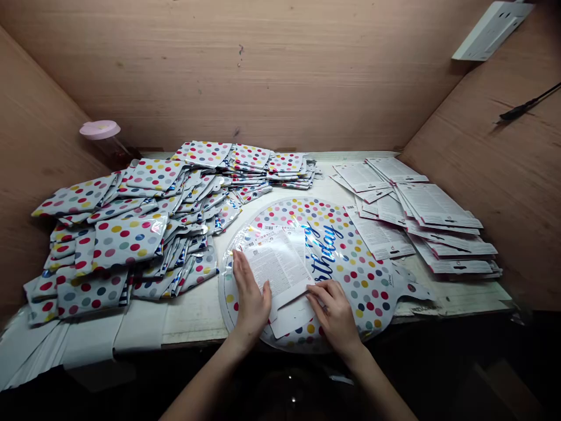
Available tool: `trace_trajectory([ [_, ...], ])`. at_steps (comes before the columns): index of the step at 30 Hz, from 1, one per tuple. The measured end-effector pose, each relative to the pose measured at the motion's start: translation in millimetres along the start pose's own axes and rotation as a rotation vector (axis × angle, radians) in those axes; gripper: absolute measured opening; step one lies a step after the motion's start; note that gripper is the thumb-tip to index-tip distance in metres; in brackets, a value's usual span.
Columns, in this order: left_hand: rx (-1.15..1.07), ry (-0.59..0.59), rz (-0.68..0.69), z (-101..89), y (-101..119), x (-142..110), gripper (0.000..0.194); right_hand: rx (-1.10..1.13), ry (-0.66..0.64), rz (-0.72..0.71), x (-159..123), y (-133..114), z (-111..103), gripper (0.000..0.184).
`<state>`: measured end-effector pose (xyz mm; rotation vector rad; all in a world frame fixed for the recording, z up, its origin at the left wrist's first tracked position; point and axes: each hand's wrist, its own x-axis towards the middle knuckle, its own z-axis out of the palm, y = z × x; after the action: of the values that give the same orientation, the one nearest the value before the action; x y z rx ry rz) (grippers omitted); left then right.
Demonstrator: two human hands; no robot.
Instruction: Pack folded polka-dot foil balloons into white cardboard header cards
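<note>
A flat round foil balloon (368, 263) lies on the table, white with coloured dots and blue "birthday" lettering. Over its left part are several white printed cards (280, 269) with small text, overlapping and slightly fanned. My left hand (252, 295) grips their left side, fingers along the edge and the thumb on the front. At the lower right corner of the top card, my right hand (333, 313) pinches the edge between thumb and fingers. The balloon's tail (414, 287) points right.
Folded dotted balloons (127, 242) are heaped at the left and back. Printed card packets (438, 204) lie in loose stacks at the right. A pink-lidded cup (100, 130) stands back left. Wooden panels (263, 76) enclose the table; a power strip (493, 29) hangs upper right.
</note>
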<state>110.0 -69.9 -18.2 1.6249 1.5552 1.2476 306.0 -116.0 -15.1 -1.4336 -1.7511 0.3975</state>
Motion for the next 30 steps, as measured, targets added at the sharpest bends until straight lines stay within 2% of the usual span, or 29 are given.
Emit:
trace_trajectory([
  [1, 0.184, -0.058, 0.134, -2.2, -0.8, -6.5, 0.070, -0.007, 0.004, 0.012, 1.6, 7.9, 7.7, 0.018],
  [2, 0.316, -0.164, 0.253, -4.9, -1.2, -12.9, 0.062, -0.012, -0.003, 0.020, 3.2, 13.3, 13.7, 0.018],
  [4, 0.457, -0.429, 0.410, -10.8, -1.7, -23.8, 0.054, -0.028, -0.028, 0.018, 5.8, 17.3, 19.4, 0.018],
  [5, 0.498, -0.533, 0.446, -13.5, -2.2, -28.0, 0.060, -0.044, -0.047, 0.006, 7.0, 16.9, 19.6, 0.018],
  [7, 0.575, -0.622, 0.471, -17.4, -3.8, -33.5, 0.080, -0.081, -0.092, -0.025, 9.8, 14.4, 17.4, 0.019],
  [9, 0.625, -0.636, 0.490, -19.3, -6.1, -35.7, 0.088, -0.100, -0.145, -0.043, 13.1, 12.7, 14.8, 0.017],
  [16, 0.647, -0.627, 0.511, -19.0, -11.4, -36.9, 0.083, -0.062, -0.288, -0.027, 20.6, 17.2, 15.7, 0.016],
  [25, 0.596, -0.622, 0.505, -20.1, -13.1, -35.8, 0.085, -0.053, -0.241, -0.046, 17.2, 17.9, 16.6, 0.015],
  [30, 0.573, -0.628, 0.501, -19.6, -13.7, -35.3, 0.084, -0.226, -0.304, -0.114, 22.1, 17.9, 24.4, 0.018],
])
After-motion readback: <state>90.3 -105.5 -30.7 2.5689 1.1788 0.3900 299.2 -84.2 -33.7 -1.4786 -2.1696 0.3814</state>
